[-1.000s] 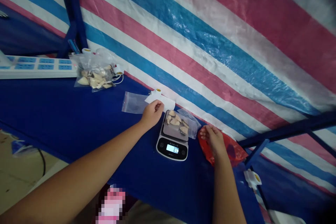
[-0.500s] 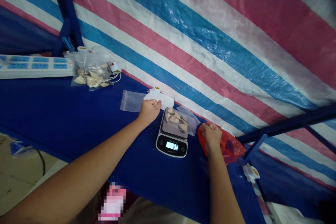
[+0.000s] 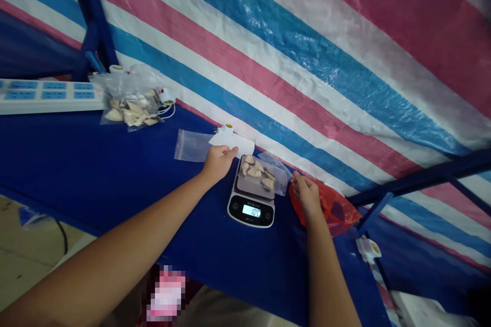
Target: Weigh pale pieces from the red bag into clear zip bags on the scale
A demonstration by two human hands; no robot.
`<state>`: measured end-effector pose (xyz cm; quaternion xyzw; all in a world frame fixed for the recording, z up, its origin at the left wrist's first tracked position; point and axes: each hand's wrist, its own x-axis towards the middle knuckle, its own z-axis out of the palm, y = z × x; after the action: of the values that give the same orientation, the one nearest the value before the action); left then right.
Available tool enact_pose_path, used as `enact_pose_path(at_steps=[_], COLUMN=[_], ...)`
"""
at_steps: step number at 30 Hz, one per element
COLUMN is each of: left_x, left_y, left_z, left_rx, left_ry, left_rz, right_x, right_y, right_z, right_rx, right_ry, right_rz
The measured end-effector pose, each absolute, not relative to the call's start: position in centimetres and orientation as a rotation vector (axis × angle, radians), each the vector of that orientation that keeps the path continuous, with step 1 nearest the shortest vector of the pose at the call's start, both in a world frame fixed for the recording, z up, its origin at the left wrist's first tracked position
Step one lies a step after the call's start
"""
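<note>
A white and black digital scale (image 3: 251, 209) sits on the blue table, its display lit with a figure that looks like 10 point something. On its plate lies a clear zip bag (image 3: 281, 184) with several pale, dark-edged pieces (image 3: 253, 171). My left hand (image 3: 218, 162) is closed beside the scale, thumb over the lower edge of a white paper (image 3: 240, 145); what its fingers hold, if anything, is hidden. Over the red plastic bag (image 3: 333, 209), my right hand (image 3: 307, 195) has its fingers pressed together, tips close to the zip bag's right end. Anything between them is too small to name.
A flat clear zip bag (image 3: 190, 145) and a white plug (image 3: 227, 129) are behind my left hand. Filled clear bags (image 3: 132, 104) lie by a white power strip (image 3: 49, 96) at far left. A striped sheet (image 3: 268, 61) slopes behind the table, crossed by blue frame bars.
My right hand has shifted slightly up and left, fingers now reaching toward the zip bag. The scale's figure has risen from about 8.3. My left hand is nearly still.
</note>
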<state>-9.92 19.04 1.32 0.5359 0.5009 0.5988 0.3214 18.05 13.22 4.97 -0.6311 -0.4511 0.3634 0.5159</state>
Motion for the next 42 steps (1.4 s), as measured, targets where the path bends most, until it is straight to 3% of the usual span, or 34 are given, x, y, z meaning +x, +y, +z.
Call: enact_pose_path(at_steps=[12, 15, 22, 30, 35, 42], left_x=[-9.9, -10.0, -10.3, -10.4, -10.6, -10.7], left_y=[19.5, 19.4, 19.3, 19.3, 19.1, 19.1], left_z=[0.6, 0.8, 1.0, 1.2, 1.5, 1.6], left_rx=[1.394, 1.378, 1.336, 1.281, 1.276, 1.292], left_ry=[1.285, 1.273, 1.253, 1.245, 1.255, 1.268], left_rz=[1.533, 1.536, 1.549, 1.556, 1.564, 1.592], right_x=[16.7, 14.7, 10.6, 6.2, 9.5, 16.4], right_y=[12.7, 12.8, 12.3, 11.7, 12.6, 8.0], right_z=[5.5, 6.2, 14.5, 22.3, 19.7, 9.1], right_rx=[-1.590, -1.564, -1.541, -1.784, -1.875, -2.023], right_ry=[-1.188, -1.254, -1.830, -2.176, -1.809, -1.294], right_rz=[0.949, 0.829, 0.165, 0.047, 0.240, 0.347])
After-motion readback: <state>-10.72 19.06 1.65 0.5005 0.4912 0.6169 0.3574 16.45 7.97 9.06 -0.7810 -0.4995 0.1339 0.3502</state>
